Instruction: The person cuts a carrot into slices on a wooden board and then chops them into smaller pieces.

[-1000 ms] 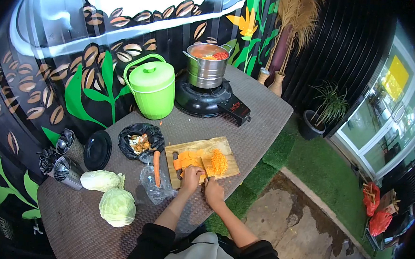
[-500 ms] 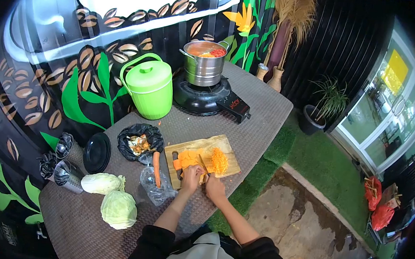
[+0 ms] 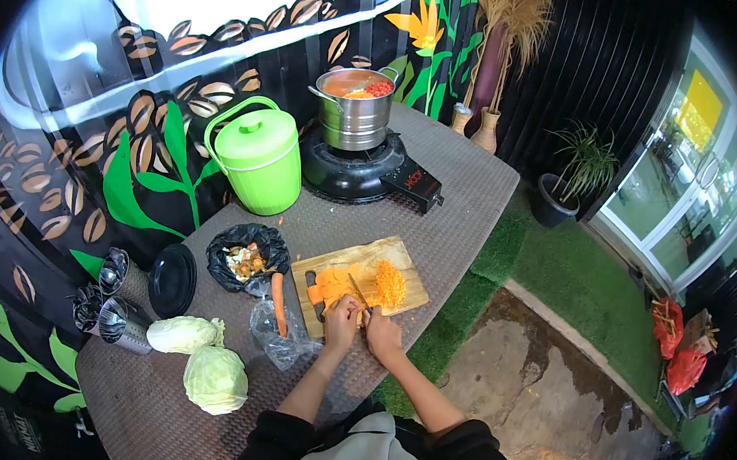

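Note:
A wooden cutting board holds flat orange carrot slices on its left half and a heap of finely cut carrot on its right. My right hand is closed on the handle of a knife, whose blade points up and left across the board. Close beside the blade, my left hand has its fingers pinched together over carrot pieces at the board's front edge; what lies under the fingertips is too small to tell. A peeler-like dark object lies along the board's left edge.
Left of the board are a whole carrot on a plastic bag, a black bag of scraps, cabbages, black plates and cutlery holders. Behind stand a green bucket and a pot on a stove.
The camera view has shifted slightly. Both hands stay at nearly the same place on the board, with the knife still between them.

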`<state>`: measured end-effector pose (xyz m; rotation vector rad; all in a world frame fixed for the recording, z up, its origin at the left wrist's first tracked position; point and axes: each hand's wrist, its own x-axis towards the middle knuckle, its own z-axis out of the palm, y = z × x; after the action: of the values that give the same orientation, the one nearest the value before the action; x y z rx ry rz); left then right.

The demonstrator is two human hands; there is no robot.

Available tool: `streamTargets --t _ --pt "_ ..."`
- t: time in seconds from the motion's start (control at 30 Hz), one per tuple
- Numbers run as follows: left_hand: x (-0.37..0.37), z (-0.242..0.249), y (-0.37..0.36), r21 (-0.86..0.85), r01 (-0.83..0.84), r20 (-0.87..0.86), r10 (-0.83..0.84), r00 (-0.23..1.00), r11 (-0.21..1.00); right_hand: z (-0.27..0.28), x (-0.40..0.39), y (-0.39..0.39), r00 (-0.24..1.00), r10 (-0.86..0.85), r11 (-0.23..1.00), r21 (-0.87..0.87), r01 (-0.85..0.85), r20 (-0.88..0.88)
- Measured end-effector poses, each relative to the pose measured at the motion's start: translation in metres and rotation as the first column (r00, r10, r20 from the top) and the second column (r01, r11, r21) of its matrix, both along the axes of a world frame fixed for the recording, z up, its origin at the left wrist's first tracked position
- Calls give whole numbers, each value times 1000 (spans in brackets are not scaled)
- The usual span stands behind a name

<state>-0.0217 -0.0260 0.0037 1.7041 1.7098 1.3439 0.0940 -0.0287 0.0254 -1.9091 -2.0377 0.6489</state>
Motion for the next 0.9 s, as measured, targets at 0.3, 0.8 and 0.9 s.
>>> streamTargets --t 0.3,0.8,0.9 --pt "5 -5 10 -18 13 142 -11 990 1000 0 24 6 985 15 1000 -11 -17 -171" --pt "7 -8 13 23 22 197 -26 980 999 2 3 13 1000 0 999 -33 0 -11" --pt "6 -10 14 13 5 220 -8 976 1000 -3 20 30 994 74 997 21 -72 -76"
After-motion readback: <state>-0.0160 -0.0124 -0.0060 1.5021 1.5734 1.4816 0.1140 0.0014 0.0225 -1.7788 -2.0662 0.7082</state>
